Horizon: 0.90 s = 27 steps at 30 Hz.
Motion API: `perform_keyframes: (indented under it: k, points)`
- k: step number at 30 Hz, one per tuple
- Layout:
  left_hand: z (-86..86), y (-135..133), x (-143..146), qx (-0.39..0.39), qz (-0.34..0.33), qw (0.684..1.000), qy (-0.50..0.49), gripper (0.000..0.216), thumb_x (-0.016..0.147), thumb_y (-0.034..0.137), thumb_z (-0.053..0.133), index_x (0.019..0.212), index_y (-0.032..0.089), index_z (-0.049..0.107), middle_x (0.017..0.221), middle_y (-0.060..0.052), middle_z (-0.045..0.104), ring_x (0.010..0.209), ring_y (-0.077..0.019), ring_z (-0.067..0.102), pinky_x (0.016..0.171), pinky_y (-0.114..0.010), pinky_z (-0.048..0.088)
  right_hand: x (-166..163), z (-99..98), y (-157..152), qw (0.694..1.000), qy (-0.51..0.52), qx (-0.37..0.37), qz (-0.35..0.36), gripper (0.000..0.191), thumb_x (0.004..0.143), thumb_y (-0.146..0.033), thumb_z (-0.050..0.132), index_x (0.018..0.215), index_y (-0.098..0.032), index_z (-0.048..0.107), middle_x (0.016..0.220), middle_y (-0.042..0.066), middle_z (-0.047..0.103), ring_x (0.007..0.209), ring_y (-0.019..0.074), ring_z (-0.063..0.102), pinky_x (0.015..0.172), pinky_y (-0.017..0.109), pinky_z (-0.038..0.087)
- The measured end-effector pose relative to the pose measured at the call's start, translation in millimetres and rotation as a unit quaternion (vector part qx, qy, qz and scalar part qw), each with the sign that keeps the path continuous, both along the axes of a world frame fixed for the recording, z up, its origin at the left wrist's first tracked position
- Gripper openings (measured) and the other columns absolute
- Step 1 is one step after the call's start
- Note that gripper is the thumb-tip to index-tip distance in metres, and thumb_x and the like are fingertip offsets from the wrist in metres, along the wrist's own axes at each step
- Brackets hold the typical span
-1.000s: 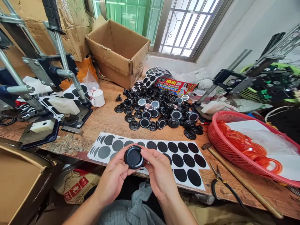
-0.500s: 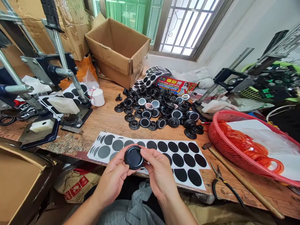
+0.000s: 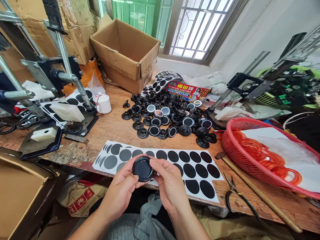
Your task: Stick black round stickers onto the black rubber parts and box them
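Between both hands is a round black knob-like part (image 3: 143, 169) with a raised rim and a flat, recessed face turned up toward me. My left hand (image 3: 123, 186) is closed on its left edge, the thumb at the lower rim. My right hand (image 3: 170, 183) grips the right edge, thumb on the upper right rim. Just behind and beneath the hands lie sheets of round black stickers (image 3: 189, 170) at the table's front edge. A heap of similar black parts (image 3: 172, 116), several with pale-ringed faces, sits farther back. The underside of the held part is hidden.
Lever presses (image 3: 72, 80) stand at the left, and another press (image 3: 240, 86) at the right. A red basket (image 3: 230, 140) holds orange rings. Pliers (image 3: 233, 190) and a hammer (image 3: 260, 193) lie at the right. A white mug (image 3: 103, 104) and an open carton (image 3: 125, 60) are behind.
The black part's face tilts slightly and catches the light a little differently. Both hands keep nearly the same place and grip.
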State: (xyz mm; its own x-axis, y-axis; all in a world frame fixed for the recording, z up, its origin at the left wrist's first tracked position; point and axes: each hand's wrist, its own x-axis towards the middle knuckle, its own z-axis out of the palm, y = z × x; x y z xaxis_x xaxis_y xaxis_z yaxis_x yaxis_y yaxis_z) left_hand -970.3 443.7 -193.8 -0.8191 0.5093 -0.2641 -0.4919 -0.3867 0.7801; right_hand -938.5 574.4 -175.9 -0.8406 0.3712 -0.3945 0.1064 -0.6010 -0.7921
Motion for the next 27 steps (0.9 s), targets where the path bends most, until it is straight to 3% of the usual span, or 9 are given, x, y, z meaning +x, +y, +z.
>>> perform_keyframes:
  k: [11, 27]
  points:
    - [-0.1, -0.4, -0.3, -0.002, -0.004, 1.0, 0.004, 0.044, 0.076, 0.019, 0.062, 0.119, 0.028, 0.065, 0.138, -0.006, 0.054, 0.124, -0.0324, 0.05, 0.09, -0.04, 0.053, -0.8, -0.5, -0.1, 1.0, 0.002, 0.025, 0.001, 0.019, 0.063, -0.032, 0.082, 0.067, -0.016, 0.074, 0.098, 0.01, 0.074, 0.086, 0.0201, 0.065, 0.076, 0.03, 0.048]
    - [2.4, -0.4, -3.7, 0.022, -0.014, 1.0, 0.0, 0.039, 0.084, 0.014, 0.055, 0.121, 0.025, 0.063, 0.137, -0.006, 0.055, 0.124, -0.0266, 0.049, 0.093, -0.035, 0.052, -1.6, -6.0, 0.8, 0.994, 0.032, 0.105, -0.013, 0.015, 0.068, -0.03, 0.08, 0.071, -0.017, 0.074, 0.099, 0.009, 0.073, 0.095, 0.0224, 0.064, 0.089, 0.035, 0.048]
